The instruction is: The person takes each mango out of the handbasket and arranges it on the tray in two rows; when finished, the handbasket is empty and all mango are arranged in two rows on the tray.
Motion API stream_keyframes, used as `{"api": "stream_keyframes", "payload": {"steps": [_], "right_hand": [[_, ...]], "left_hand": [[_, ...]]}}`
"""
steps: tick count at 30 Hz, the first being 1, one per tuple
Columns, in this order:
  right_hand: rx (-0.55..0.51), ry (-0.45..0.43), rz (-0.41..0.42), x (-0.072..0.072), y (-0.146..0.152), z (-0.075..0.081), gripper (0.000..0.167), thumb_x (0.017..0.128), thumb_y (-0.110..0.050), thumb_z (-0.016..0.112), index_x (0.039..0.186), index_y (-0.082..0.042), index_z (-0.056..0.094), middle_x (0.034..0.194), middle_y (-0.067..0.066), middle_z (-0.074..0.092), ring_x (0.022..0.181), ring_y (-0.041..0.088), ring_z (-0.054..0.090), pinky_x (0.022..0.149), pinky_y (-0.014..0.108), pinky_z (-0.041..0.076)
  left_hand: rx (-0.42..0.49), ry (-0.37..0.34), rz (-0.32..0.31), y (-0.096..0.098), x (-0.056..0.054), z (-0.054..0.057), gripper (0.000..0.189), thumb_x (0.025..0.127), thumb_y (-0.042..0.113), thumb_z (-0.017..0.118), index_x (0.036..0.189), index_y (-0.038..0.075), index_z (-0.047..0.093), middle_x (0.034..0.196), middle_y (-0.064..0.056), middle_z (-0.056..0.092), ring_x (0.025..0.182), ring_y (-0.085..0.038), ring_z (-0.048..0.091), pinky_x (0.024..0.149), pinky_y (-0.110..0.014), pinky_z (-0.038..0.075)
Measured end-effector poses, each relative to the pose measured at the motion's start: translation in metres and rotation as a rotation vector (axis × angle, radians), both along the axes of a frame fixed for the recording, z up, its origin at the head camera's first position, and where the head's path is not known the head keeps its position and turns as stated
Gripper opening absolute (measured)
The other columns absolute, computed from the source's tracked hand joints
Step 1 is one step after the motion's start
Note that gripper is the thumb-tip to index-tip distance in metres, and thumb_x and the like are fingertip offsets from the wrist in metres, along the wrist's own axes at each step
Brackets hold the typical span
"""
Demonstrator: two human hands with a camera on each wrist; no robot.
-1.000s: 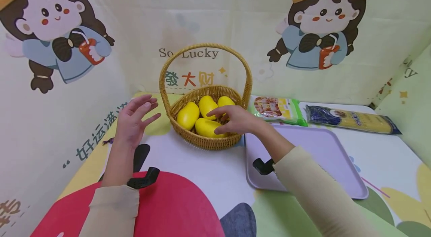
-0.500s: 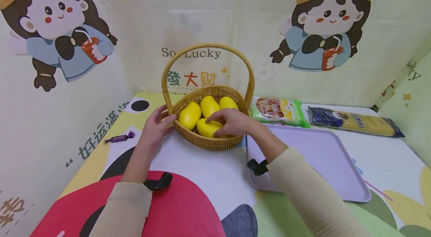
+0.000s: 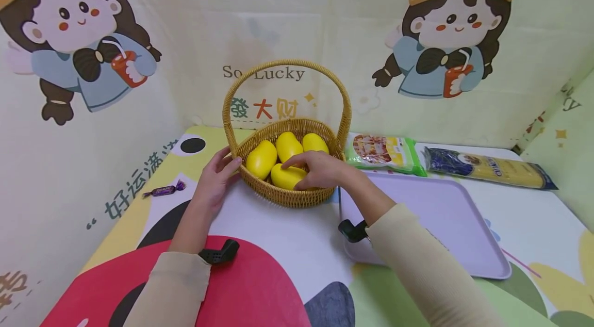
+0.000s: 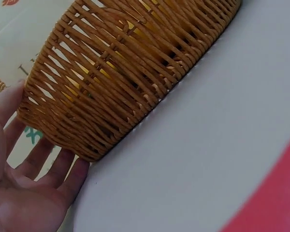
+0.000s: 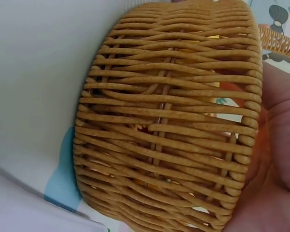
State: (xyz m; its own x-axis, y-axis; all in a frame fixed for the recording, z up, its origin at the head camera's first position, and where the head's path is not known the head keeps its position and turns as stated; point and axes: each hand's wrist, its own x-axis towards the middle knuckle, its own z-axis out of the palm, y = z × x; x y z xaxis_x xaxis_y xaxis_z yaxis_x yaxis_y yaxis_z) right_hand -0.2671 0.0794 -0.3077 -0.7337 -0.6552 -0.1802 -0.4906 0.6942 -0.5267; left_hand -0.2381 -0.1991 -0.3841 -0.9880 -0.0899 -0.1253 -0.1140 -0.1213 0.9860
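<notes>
Mango (image 3: 286, 176) lies gripped between curled thumb and fingers of the right hand (image 3: 322, 168); left hand (image 3: 216, 177), fingers spread, touches the basket (image 3: 283, 198).

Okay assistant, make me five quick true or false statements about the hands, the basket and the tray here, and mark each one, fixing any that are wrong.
1. The left hand touches the outer side of the basket. True.
2. Only two yellow fruits show in the basket. False: four show there in the head view.
3. The right hand grips the front yellow fruit. True.
4. The basket lies tipped over on its side. False: it stands upright, its handle arching above it.
5. A lilac tray lies on the table, to the right of the basket in the head view. True.
</notes>
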Motion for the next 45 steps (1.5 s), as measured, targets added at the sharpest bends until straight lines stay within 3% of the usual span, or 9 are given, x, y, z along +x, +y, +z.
{"api": "stream_keyframes", "payload": {"steps": [6,13,20,29,35,41,45], "right_hand": [[0.003,0.007,-0.019,0.001,0.0,0.001,0.05,0.091,-0.02,0.079,0.139,-0.025,0.067,0.136,0.002,0.064,0.112,0.024,0.052,0.095,0.038,0.047],[-0.027,-0.003,-0.045,0.003,0.005,0.008,0.051,0.09,-0.025,0.081,0.139,-0.026,0.066,0.129,0.006,0.066,0.109,0.025,0.054,0.093,0.038,0.05],[-0.068,0.007,-0.083,0.008,0.01,0.015,0.052,0.089,-0.026,0.081,0.139,-0.03,0.066,0.136,0.003,0.063,0.105,0.026,0.056,0.084,0.035,0.052],[-0.134,0.051,-0.096,0.015,0.021,0.029,0.054,0.088,-0.024,0.081,0.14,-0.03,0.065,0.149,0.001,0.057,0.123,0.034,0.06,0.1,0.046,0.056],[-0.178,0.033,-0.12,0.022,0.036,0.041,0.056,0.09,-0.022,0.08,0.142,-0.028,0.063,0.147,0.002,0.058,0.113,0.032,0.062,0.084,0.038,0.06],[-0.182,0.101,-0.144,0.026,0.064,0.049,0.058,0.09,-0.026,0.081,0.144,-0.026,0.062,0.148,0.005,0.059,0.125,0.037,0.062,0.089,0.044,0.061],[-0.215,0.079,-0.19,0.029,0.087,0.053,0.06,0.09,-0.027,0.081,0.146,-0.024,0.06,0.148,0.008,0.058,0.126,0.04,0.061,0.086,0.044,0.063]], "left_hand": [[-0.006,0.0,-0.033,-0.003,0.0,-0.001,0.067,0.103,0.032,0.065,0.162,0.031,0.033,0.166,-0.004,0.037,0.149,-0.023,0.041,0.124,-0.041,0.038],[0.002,-0.003,-0.068,-0.009,0.0,0.0,0.067,0.104,0.028,0.063,0.163,0.031,0.032,0.167,-0.005,0.035,0.15,-0.025,0.04,0.123,-0.042,0.038],[-0.003,0.007,-0.087,-0.013,0.001,0.0,0.071,0.103,0.032,0.066,0.164,0.03,0.03,0.167,-0.007,0.033,0.15,-0.026,0.04,0.124,-0.043,0.037],[0.018,0.017,-0.089,-0.012,-0.002,-0.003,0.071,0.101,0.034,0.068,0.163,0.03,0.033,0.165,-0.008,0.036,0.147,-0.025,0.042,0.124,-0.043,0.037],[0.022,0.017,-0.094,-0.015,-0.002,-0.004,0.071,0.101,0.034,0.068,0.163,0.031,0.033,0.164,-0.008,0.037,0.145,-0.024,0.044,0.124,-0.043,0.037],[0.026,0.004,-0.112,-0.017,-0.003,-0.003,0.072,0.102,0.03,0.067,0.163,0.031,0.031,0.164,-0.009,0.036,0.145,-0.026,0.044,0.123,-0.043,0.038],[0.024,0.011,-0.127,-0.018,-0.005,-0.001,0.072,0.101,0.029,0.068,0.163,0.03,0.031,0.165,-0.011,0.034,0.147,-0.029,0.043,0.122,-0.044,0.039]]}}
